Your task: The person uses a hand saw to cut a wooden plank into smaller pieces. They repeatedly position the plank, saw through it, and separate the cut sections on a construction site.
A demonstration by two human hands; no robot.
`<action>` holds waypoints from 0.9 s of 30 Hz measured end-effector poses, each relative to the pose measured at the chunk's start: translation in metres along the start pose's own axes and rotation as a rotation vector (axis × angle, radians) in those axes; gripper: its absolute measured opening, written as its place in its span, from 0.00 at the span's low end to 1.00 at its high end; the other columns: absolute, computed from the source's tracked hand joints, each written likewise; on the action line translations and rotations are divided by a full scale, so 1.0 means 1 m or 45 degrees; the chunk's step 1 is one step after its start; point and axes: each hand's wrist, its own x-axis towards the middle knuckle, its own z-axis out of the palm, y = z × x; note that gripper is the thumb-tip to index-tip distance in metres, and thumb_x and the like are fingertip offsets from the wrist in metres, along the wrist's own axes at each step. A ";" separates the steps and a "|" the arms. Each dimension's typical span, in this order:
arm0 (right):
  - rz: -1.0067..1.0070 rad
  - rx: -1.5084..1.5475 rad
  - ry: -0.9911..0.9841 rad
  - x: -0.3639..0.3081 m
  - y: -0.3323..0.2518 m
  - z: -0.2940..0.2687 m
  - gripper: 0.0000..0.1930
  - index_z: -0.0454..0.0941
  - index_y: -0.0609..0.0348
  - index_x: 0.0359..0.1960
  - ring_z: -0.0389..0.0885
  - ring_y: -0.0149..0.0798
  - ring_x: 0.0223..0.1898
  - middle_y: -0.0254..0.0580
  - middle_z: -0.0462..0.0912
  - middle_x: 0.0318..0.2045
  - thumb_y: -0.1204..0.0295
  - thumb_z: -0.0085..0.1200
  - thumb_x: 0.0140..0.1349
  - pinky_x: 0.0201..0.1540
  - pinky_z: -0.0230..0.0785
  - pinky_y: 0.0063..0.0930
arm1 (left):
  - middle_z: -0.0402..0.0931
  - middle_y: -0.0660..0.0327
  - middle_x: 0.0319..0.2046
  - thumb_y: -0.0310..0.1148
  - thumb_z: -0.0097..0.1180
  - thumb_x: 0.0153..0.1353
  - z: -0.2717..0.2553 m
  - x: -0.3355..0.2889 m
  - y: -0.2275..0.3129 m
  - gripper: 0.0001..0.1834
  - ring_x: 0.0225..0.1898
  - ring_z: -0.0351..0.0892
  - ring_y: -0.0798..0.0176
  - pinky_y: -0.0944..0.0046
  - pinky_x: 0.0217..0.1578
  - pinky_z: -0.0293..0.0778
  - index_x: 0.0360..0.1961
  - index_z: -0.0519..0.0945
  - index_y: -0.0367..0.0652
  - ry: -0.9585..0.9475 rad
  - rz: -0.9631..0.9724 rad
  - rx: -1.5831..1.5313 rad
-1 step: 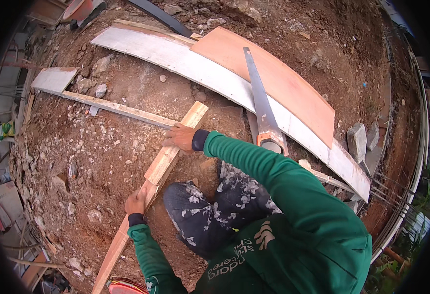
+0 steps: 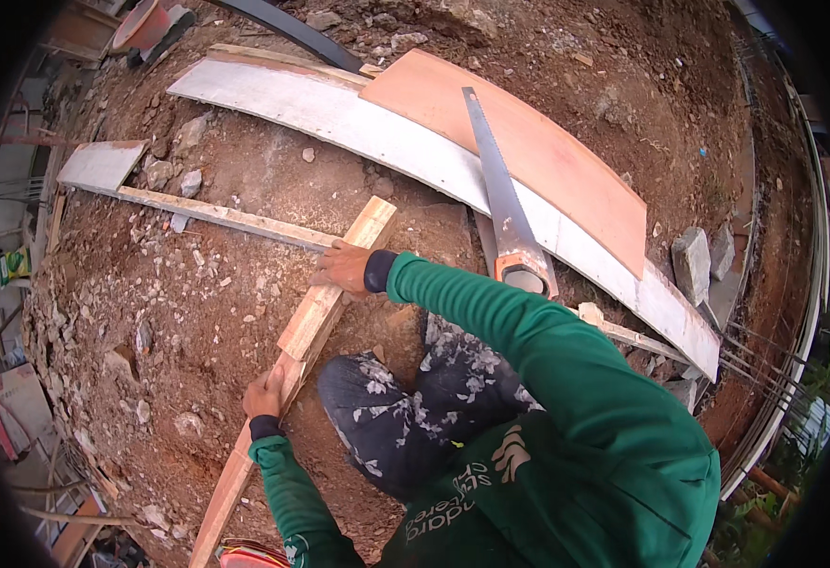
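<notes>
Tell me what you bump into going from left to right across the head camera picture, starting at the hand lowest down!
Left hand on the long wooden plank → right hand further up the same plank → hand saw with its orange handle, lying on the boards → orange-brown board → grey stone block.

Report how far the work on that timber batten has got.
Done: the batten lies on the dirt, and the handsaw is set down on the grey board. In hand: the right hand presses on the batten's upper stretch, the left hand grips it lower down. Left: no saw cut shows in the batten, and neither hand touches the saw.
</notes>
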 end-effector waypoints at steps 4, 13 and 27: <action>0.057 0.166 -0.344 0.032 0.006 -0.028 0.42 0.72 0.41 0.69 0.70 0.52 0.65 0.44 0.78 0.58 0.56 0.74 0.49 0.68 0.56 0.57 | 0.87 0.55 0.32 0.55 0.60 0.66 0.002 0.024 -0.027 0.25 0.39 0.84 0.59 0.58 0.45 0.74 0.42 0.89 0.41 -0.115 0.018 -0.247; 0.143 0.445 -0.527 0.053 0.025 -0.032 0.47 0.67 0.44 0.73 0.63 0.53 0.72 0.44 0.73 0.68 0.55 0.76 0.50 0.78 0.39 0.64 | 0.83 0.65 0.28 0.50 0.60 0.70 0.001 0.044 -0.025 0.25 0.33 0.76 0.71 0.64 0.39 0.72 0.35 0.89 0.34 -0.239 -0.023 -0.518; 0.059 0.361 -0.425 0.048 0.020 -0.037 0.45 0.71 0.46 0.69 0.69 0.54 0.68 0.46 0.78 0.62 0.54 0.76 0.48 0.72 0.49 0.67 | 0.86 0.60 0.30 0.53 0.59 0.69 -0.002 0.043 -0.022 0.26 0.33 0.80 0.67 0.60 0.41 0.73 0.40 0.90 0.37 -0.227 0.006 -0.325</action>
